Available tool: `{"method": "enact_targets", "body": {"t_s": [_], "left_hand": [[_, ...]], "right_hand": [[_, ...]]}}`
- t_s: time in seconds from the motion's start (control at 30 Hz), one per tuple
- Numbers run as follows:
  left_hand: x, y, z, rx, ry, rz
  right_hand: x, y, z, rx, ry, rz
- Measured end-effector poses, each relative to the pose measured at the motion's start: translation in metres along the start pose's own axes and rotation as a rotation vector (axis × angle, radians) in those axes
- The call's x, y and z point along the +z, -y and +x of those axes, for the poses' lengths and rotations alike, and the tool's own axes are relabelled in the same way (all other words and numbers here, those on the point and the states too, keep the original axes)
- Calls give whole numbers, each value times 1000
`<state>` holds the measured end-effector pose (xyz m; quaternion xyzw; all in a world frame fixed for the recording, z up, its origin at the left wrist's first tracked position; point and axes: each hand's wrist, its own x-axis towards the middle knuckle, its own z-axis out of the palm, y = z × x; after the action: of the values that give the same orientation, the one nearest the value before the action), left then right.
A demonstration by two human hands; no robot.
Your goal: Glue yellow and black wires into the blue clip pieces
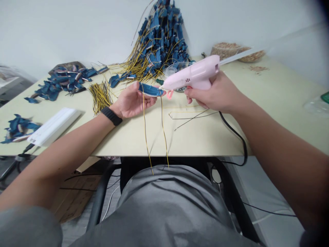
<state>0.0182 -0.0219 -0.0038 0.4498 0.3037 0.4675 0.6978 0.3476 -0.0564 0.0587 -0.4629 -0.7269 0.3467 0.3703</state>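
Note:
In my left hand (133,103) lies a small blue fabric-covered strip (151,90), held along the fingers with the thumb at its left end. Two yellow-and-black cords (144,120) hang from the strip, past the table's front edge. My right hand (214,92) is wrapped round the handle of a pale pink glue gun (192,73). The gun's nozzle points left and meets or nearly meets the strip's right end; which, I cannot tell. A translucent glue stick (236,56) juts out of the gun's back.
A tall heap of blue pieces with cords (161,37) stands at the back. More blue pieces (59,80) and a yellow cord bundle (99,97) lie left, near a white box (53,127). Loose cords (192,116) and the gun's black cable (238,133) lie right.

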Motion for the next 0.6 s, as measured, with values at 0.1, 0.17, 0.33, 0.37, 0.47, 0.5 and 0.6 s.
{"method": "enact_targets", "body": {"t_s": [0.1, 0.17, 0.33, 0.37, 0.47, 0.5, 0.6], "left_hand": [[5, -1, -1, -3, 4, -31], [9, -2, -3, -14, -6, -61], [15, -6, -5, -43, -16, -84], [14, -6, -5, -44, -15, -74], [11, -6, -4, -38, -13, -42], [10, -6, -4, -33, -8, -40], [7, -4, -4, -14, 18, -46]], "right_hand": [[0, 0, 0, 2, 2, 13], [-1, -1, 0, -1, 3, 23], [-1, -5, 1, 10, -10, 8], [-2, -5, 2, 10, -11, 1], [-3, -6, 2, 7, 0, -6], [-3, -6, 1, 5, 2, -1], [-3, -5, 1, 7, 3, 1]]}}
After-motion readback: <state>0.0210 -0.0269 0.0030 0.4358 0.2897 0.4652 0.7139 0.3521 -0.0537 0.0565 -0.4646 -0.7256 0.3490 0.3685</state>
